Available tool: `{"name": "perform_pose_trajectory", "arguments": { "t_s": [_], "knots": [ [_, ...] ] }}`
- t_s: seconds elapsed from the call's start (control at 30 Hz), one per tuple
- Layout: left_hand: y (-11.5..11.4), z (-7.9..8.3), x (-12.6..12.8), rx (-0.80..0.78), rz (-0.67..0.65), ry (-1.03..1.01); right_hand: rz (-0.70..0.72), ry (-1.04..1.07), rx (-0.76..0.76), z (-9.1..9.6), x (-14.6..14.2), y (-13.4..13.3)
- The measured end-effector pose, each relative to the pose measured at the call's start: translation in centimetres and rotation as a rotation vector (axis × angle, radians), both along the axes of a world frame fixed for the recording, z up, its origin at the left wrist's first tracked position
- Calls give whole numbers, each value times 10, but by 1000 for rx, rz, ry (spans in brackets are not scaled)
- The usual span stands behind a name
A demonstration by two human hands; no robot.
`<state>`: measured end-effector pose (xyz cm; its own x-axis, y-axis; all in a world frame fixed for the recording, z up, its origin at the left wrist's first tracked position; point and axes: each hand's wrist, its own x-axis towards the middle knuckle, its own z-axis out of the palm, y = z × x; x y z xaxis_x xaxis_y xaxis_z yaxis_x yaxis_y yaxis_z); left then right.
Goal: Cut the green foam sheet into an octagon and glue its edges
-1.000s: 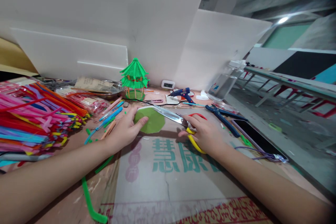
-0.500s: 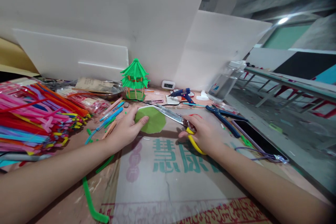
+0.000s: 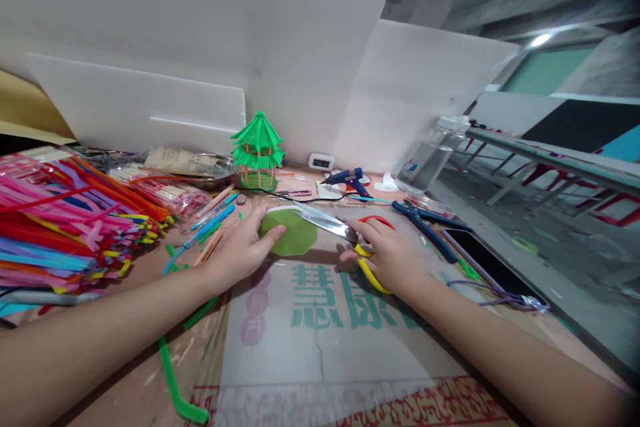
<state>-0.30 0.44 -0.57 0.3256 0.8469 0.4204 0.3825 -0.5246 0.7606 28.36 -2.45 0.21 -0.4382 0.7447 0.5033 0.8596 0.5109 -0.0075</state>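
My left hand (image 3: 247, 240) pinches the left side of a green many-sided piece of card (image 3: 293, 233), thumb on its face and fingers behind. A white edge shows along the card's top. My right hand (image 3: 393, 250) is closed round the yellow and red handles of a pair of scissors (image 3: 330, 223). The metal blades point left and lie along the card's upper right edge. Both hands are above a printed sheet (image 3: 320, 360) on the table. Behind the card stands a small green pagoda model (image 3: 259, 150) with a two-tier roof.
Bundles of coloured pipe cleaners (image 3: 65, 220) fill the left side. At the back are a blue glue gun (image 3: 347, 179), a small digital clock (image 3: 321, 161) and a clear plastic container (image 3: 433, 153). Blue-handled pliers (image 3: 425, 223) and a phone (image 3: 485, 260) lie at right.
The scissor blades have opened a little and shifted slightly at the card's upper edge. The left hand keeps its grip, and the card has turned or tilted slightly.
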Motion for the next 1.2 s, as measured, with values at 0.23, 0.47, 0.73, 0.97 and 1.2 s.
{"name": "perform_pose_trajectory", "arguments": {
  "t_s": [0.23,0.47,0.73,0.97,1.2],
  "knots": [
    [-2,1,-1,35,21,50,22,-3,8,-2,1,1],
    [0,-1,-2,3,10,52,29,8,7,0,2,-1],
    [1,0,-2,-17,14,41,36,59,-61,-3,2,-1],
    [5,-2,-1,-132,-9,-98,-34,280,-166,-10,3,8],
    [6,-5,-1,-90,41,-92,-17,232,-105,-8,5,12]
  ]
}}
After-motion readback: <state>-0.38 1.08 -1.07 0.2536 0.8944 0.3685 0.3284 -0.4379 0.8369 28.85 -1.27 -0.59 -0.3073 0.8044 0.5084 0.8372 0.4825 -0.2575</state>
